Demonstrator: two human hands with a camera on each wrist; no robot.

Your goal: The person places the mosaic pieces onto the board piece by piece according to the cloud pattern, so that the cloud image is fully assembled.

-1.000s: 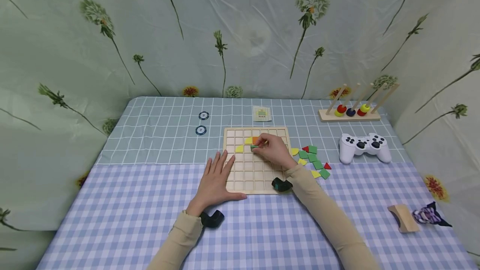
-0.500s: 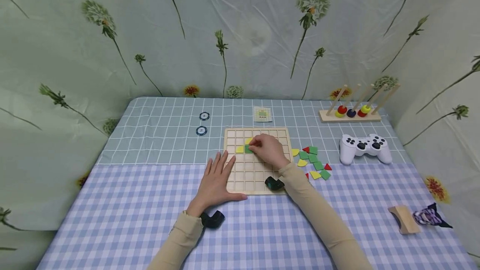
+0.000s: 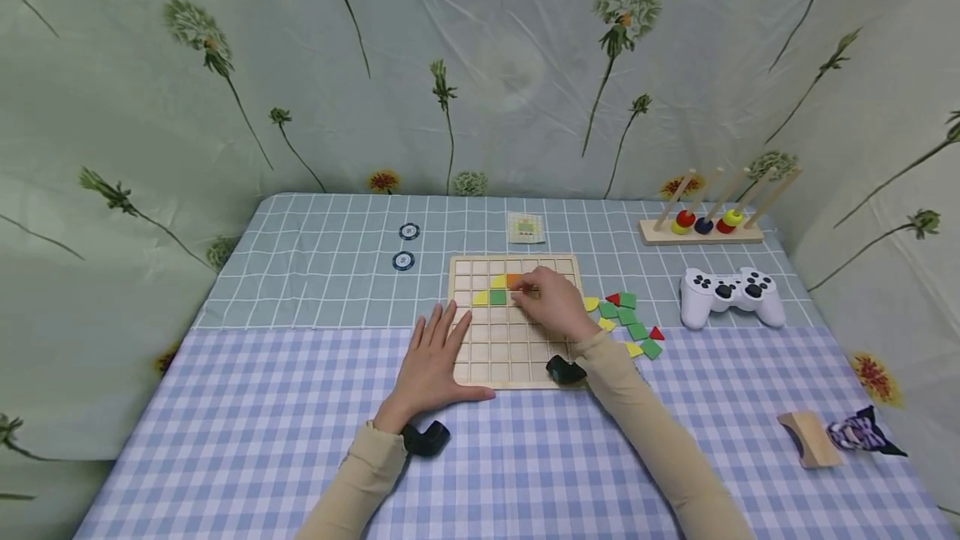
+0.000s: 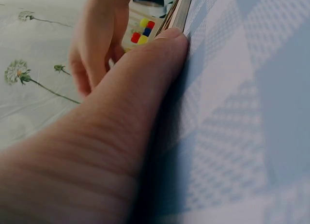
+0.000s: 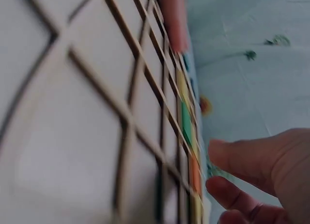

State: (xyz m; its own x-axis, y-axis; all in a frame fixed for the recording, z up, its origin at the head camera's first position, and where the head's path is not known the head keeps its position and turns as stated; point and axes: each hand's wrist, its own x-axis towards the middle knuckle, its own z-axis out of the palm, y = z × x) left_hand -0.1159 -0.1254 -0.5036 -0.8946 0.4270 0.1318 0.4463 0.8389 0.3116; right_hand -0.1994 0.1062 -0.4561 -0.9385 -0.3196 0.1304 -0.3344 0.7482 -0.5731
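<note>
A wooden grid board (image 3: 498, 350) lies on the table in the head view. Spread along its left side is my left hand (image 3: 431, 361), thumb at the front edge; the left wrist view shows that thumb (image 4: 145, 59) against the board's side. My right hand (image 3: 555, 304) hovers over the board's upper right part. Its thumb and fingers stand apart with nothing between them in the right wrist view. Left of its fingertips a green square tile (image 3: 497, 297) sits in a cell, beside a yellow tile (image 3: 480, 298). Another yellow tile (image 3: 498, 282) and an orange tile (image 3: 513, 280) occupy the row above.
Loose green tiles (image 3: 637, 331), yellow tiles (image 3: 591, 304) and red tiles (image 3: 657, 333) lie right of the board. Behind it is a pattern card (image 3: 526, 228). Farther out are poker chips (image 3: 403, 261), a peg rack (image 3: 701, 232), a game controller (image 3: 731, 297) and a wooden block (image 3: 809, 438).
My right hand set the green square tile into a cell beside the yellow one, let it go and drew back slightly to the right. My left hand stayed in place.
</note>
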